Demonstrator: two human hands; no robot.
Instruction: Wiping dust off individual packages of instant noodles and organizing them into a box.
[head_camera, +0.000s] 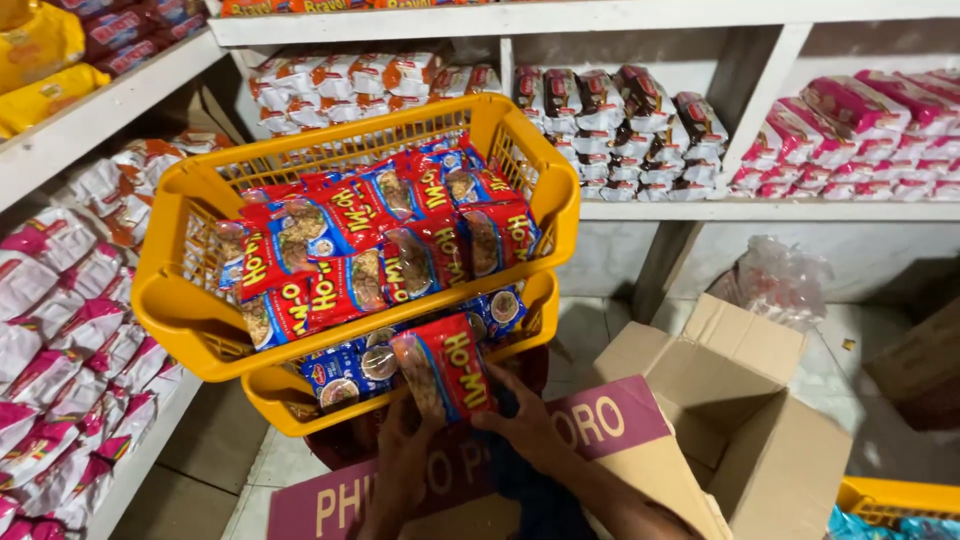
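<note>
Both hands hold a red noodle packet (447, 368) upright at the front of the lower yellow basket (300, 395). My left hand (402, 462) grips its lower left side. My right hand (520, 425) grips its lower right side. That lower basket also holds blue packets (345, 372). An upper yellow basket (190, 300) sits tilted on top of it, filled with several red packets (340, 250) lying flat.
An open cardboard box (740, 400) stands at the lower right, with a purple-and-cream box flap (400, 490) under my hands. White shelves (760, 210) at the back and left carry stacked noodle packets. Another yellow basket (890, 500) shows at the bottom right corner.
</note>
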